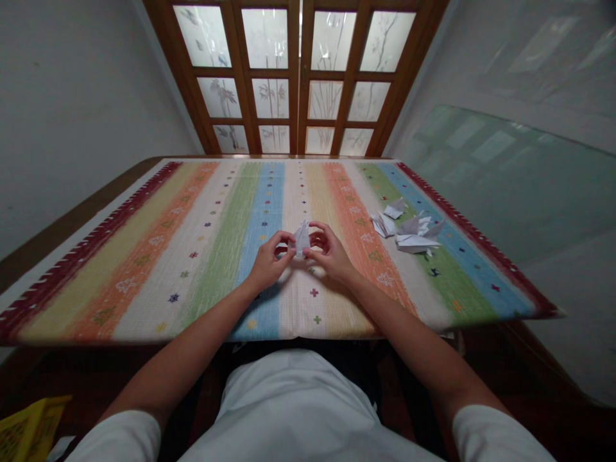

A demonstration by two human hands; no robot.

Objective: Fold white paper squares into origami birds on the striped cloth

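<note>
Closest in view are the person's white short-sleeved shirt (298,410) and two bare forearms reaching forward over the table edge, with a yellow printed sheet (31,430) low at the bottom left, below the table. The left hand (272,260) and the right hand (330,251) are curled rather than spread, their fingertips pinching from either side a small folded piece of white paper (301,239) that stands upright between them. It sits over the blue and cream bands of a woven tablecloth (144,282) striped in cream, orange, green, blue and dark red. Off to the right of the right hand, a loose heap of folded white paper shapes (416,234) lies on the green band, beside smaller folded white paper pieces (385,221). Beyond the cloth stand brown wooden doors with frosted, bamboo-patterned glass panes (298,77), between a pale grey wall (72,109) and a large greenish glass panel (505,186)
</note>
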